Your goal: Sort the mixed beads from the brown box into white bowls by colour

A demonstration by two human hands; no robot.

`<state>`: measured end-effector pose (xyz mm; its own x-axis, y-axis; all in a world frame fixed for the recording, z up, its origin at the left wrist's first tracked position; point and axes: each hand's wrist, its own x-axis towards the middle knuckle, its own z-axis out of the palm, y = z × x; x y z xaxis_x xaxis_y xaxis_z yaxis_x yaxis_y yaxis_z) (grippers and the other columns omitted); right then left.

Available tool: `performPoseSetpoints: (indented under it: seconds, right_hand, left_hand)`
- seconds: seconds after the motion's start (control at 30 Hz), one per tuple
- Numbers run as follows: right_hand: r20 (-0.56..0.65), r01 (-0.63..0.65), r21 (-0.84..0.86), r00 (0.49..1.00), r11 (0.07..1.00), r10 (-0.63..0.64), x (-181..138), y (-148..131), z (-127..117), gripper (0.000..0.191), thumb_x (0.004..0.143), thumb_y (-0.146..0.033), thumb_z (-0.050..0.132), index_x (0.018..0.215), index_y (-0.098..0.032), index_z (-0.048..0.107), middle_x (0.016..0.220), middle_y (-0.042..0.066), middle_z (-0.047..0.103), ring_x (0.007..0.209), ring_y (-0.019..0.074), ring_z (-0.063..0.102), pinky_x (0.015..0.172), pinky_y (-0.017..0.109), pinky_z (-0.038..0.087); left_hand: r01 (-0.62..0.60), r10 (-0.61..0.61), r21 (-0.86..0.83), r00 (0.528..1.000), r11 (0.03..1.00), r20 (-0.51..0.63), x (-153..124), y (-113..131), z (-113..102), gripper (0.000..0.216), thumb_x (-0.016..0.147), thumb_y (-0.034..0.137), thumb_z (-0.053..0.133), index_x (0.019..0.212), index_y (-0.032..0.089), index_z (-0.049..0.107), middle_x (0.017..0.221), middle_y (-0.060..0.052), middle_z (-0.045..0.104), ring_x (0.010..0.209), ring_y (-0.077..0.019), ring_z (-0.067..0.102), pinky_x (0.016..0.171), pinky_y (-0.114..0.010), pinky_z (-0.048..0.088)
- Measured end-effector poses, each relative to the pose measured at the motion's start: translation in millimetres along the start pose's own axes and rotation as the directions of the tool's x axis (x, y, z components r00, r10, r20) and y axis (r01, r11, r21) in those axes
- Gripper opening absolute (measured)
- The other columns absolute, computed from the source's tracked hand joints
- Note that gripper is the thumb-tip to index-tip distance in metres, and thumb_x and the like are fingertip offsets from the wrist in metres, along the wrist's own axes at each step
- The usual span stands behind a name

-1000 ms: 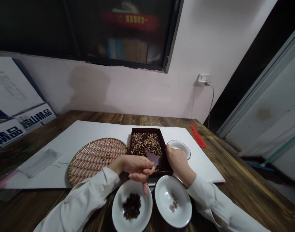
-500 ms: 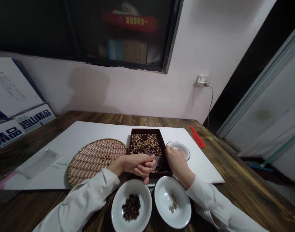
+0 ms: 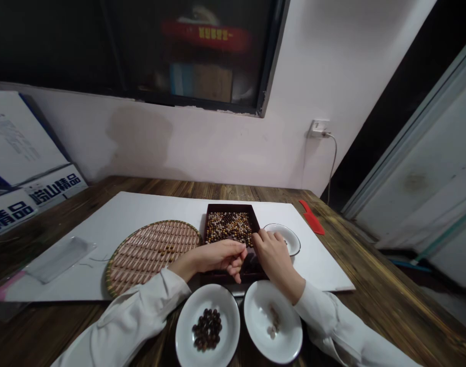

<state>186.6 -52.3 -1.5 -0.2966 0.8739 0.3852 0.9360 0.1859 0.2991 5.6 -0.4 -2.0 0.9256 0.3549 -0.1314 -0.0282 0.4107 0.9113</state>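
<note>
I note both hands over the dark brown rectangular tray point(image 3: 252, 210) of mixed tan and brown beads point(image 3: 229, 227), which lies on the white board with its long axis running away from me. The bead heap fills the tray's far half, just beyond both sets of fingertips. Left hand point(image 3: 217, 256): fingers curled together, thumb against forefinger; whether a bead sits in the pinch I cannot tell. Right hand point(image 3: 271, 254): fingers loosely bent, tips at the heap's near right edge, nearer to it than the left. White bowl of dark beads point(image 3: 207, 329) lies below the left hand; white bowl of pale beads point(image 3: 273, 321) below the right.
</note>
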Motion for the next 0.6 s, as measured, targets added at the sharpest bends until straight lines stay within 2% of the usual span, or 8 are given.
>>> performPoseSetpoints:
  seconds: [0.17, 0.3, 0.47, 0.6]
  right_hand:
    - [-0.158, 0.098, 0.121, 0.984, 0.988, -0.079, -0.4, -4.1, 1.2, 0.011, 0.093, -0.017, 0.05, 0.091, -0.019, 0.061, 0.084, 0.004, 0.063, 0.077, 0.02, 0.053, 0.072, 0.034, 0.028]
    - [-0.289, 0.235, 0.299, 0.946, 0.925, -0.147, -1.7, -7.5, 6.1, 0.02, 0.096, -0.015, 0.041, 0.105, -0.016, 0.06, 0.088, 0.005, 0.066, 0.076, 0.0179, 0.055, 0.072, 0.032, 0.031]
    - [-0.312, 0.234, 0.513, 0.947, 0.826, -0.074, -2.1, -7.8, 6.4, 0.025, 0.099, -0.016, 0.034, 0.11, -0.015, 0.057, 0.091, 0.006, 0.068, 0.08, 0.0153, 0.06, 0.077, 0.03, 0.036]
    - [-0.309, 0.223, 0.547, 0.949, 0.807, -0.053, -2.1, -8.8, 1.7, 0.02, 0.098, -0.023, 0.039, 0.105, -0.016, 0.057, 0.094, 0.006, 0.068, 0.084, 0.0163, 0.059, 0.083, 0.033, 0.036]
  left_hand:
    - [-0.038, 0.041, 0.028, 0.995, 0.999, -0.094, 3.9, -4.9, -4.2, 0.038, 0.079, 0.049, 0.068, 0.076, 0.013, 0.055, 0.053, 0.006, 0.047, 0.045, -0.0072, 0.046, 0.06, -0.03, 0.052]
    - [-0.059, 0.062, 0.027, 0.991, 0.998, -0.116, 6.2, -7.6, -6.3, 0.045, 0.075, 0.053, 0.071, 0.065, 0.014, 0.05, 0.054, 0.005, 0.049, 0.047, -0.0079, 0.049, 0.061, -0.031, 0.052]
    - [-0.086, 0.092, 0.048, 0.983, 0.995, -0.16, 7.1, -8.6, -8.2, 0.044, 0.075, 0.053, 0.071, 0.068, 0.014, 0.05, 0.053, 0.005, 0.05, 0.047, -0.0089, 0.053, 0.062, -0.03, 0.052]
    - [-0.093, 0.103, 0.063, 0.978, 0.994, -0.179, 6.5, -7.5, -8.8, 0.043, 0.073, 0.053, 0.072, 0.074, 0.014, 0.053, 0.054, 0.006, 0.053, 0.047, -0.0087, 0.053, 0.063, -0.029, 0.051]
